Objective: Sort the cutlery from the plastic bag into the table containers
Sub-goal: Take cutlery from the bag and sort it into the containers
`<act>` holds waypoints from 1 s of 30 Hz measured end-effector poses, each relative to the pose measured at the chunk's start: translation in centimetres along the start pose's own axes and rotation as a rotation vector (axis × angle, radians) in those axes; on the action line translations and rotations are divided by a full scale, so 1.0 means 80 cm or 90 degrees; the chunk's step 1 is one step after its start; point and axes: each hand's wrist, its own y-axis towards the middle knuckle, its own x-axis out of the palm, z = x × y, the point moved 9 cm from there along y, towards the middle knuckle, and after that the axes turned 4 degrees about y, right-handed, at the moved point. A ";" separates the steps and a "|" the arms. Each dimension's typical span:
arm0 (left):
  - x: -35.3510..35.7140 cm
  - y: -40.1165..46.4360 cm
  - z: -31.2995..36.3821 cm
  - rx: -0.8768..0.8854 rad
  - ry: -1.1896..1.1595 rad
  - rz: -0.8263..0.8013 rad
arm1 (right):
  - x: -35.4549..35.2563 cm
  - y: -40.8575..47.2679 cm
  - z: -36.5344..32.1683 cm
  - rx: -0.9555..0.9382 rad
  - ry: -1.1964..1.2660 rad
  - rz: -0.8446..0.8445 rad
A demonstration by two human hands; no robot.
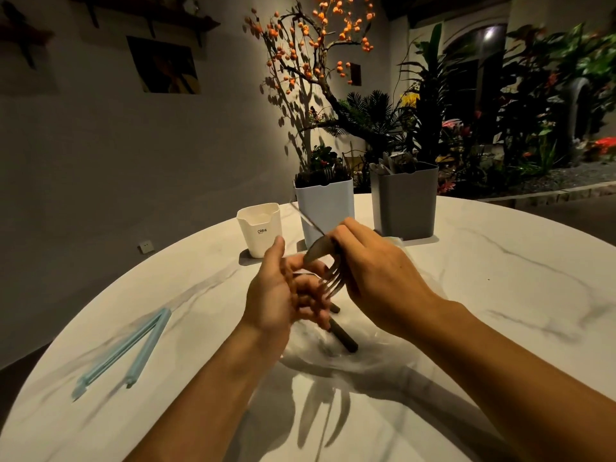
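My right hand [376, 271] grips a spoon [318, 250] and a fork [330, 281] above the middle of the table, their heads pointing down and left. A thin metal piece [301, 216] sticks up from this hand toward the containers. My left hand [280, 295] is just left of it, blurred, its fingers curled around dark-handled cutlery [343, 338] that pokes out below. A clear plastic bag [373, 351] lies on the table under both hands. Behind stand a small white cup [260, 228], a pale blue container [325, 208] and a grey container [405, 201], both holding cutlery.
A round white marble table [500, 295] bears everything. Two pale blue clip sticks [126, 351] lie at the left near the edge. Plants and a wall stand behind the table.
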 end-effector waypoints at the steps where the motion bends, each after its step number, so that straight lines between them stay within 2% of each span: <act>1: -0.011 0.002 0.007 0.074 0.084 0.062 | 0.002 -0.001 0.007 0.040 0.027 -0.015; 3: -0.015 0.001 0.023 0.212 0.267 0.122 | 0.012 -0.005 0.024 0.110 0.068 -0.071; 5: -0.003 0.000 0.023 0.248 0.343 0.090 | 0.028 -0.011 0.033 0.160 0.136 -0.143; 10: 0.017 0.004 0.004 0.130 0.303 -0.007 | 0.049 -0.021 0.031 0.245 0.356 -0.251; 16: 0.036 0.008 -0.006 0.103 0.222 -0.031 | 0.073 -0.029 0.047 0.319 0.408 -0.300; 20: 0.040 0.014 -0.010 0.105 0.207 -0.010 | 0.072 -0.025 0.042 0.335 0.455 -0.300; 23: 0.035 0.020 -0.006 0.119 0.223 0.049 | 0.072 -0.022 0.039 0.350 0.464 -0.298; 30: 0.024 0.033 0.002 0.091 0.268 0.097 | 0.065 -0.005 0.027 0.390 0.541 -0.347</act>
